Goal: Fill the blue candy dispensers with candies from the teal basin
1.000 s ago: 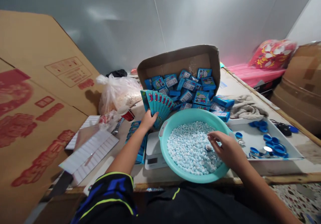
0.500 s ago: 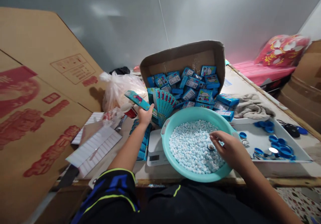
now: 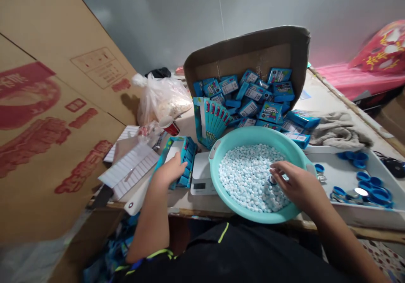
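Observation:
My left hand [image 3: 170, 171] is closed on a blue carton [image 3: 175, 142] with a pale inner side showing; the fingertips are partly hidden. Right beside it is a row of small blue boxes [image 3: 189, 158], left of the white scale [image 3: 200, 187]. My right hand [image 3: 295, 183] is over the turquoise basin [image 3: 261, 134], fingers pinched round a small round scoop-like cup [image 3: 272, 180], its lower part among the white and pale blue candies [image 3: 247, 177]. Several flat blue packs [image 3: 217, 120] stand fanned out in an upright blue carton behind the scale.
A tilted cardboard box [image 3: 243, 59] of blue boxes stands behind the basin. At right are a white tray [image 3: 344, 175] with blue rings and a grey cloth [image 3: 340, 131]. White cards [image 3: 134, 171], a red cup [image 3: 170, 126], a plastic bag [image 3: 161, 97] and a large carton [image 3: 53, 118] are at left.
My left hand has brought the blue carton down and toward me, from beside the fanned packs to the row of boxes. My right hand stays in the basin. The view has shifted.

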A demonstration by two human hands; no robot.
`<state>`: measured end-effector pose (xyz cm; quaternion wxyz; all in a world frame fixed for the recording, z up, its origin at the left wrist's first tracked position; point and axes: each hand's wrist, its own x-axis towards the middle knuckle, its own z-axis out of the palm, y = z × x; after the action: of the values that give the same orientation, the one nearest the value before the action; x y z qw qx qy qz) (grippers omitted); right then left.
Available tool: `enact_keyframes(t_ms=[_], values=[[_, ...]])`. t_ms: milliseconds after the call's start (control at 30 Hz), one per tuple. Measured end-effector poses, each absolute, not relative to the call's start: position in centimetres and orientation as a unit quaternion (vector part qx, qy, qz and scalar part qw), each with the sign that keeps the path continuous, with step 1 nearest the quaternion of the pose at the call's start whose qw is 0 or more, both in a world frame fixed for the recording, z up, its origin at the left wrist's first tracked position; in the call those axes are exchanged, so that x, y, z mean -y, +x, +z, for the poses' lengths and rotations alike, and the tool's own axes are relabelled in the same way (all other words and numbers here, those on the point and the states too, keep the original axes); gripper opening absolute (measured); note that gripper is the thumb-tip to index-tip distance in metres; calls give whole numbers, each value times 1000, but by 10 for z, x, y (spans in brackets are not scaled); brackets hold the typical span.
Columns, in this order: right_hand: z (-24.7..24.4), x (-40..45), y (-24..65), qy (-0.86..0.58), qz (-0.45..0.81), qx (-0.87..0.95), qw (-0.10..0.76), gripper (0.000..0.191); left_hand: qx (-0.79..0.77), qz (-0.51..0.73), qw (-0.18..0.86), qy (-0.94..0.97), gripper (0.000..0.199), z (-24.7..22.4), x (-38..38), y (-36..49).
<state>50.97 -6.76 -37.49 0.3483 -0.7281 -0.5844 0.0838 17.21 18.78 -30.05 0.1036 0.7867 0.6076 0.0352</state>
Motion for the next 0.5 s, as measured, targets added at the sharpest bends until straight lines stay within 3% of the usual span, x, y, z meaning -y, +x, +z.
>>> enact_keyframes(t_ms=[100, 300, 433, 500], values=[[-375, 68, 510, -729, 86, 585, 344, 25, -604, -23, 110, 789, 18, -307, -194, 174], [-371, 70, 510, -728, 108, 569, 367, 28, -600, -36, 65, 796, 40, -296, -180, 177], [-371, 72, 512, -724, 118, 559, 386, 27, -648, 142, -75, 744, 83, -297, -150, 157], [-370, 72, 513, -722, 122, 561, 385, 26, -686, 198, -62, 698, 103, -306, -139, 142]])
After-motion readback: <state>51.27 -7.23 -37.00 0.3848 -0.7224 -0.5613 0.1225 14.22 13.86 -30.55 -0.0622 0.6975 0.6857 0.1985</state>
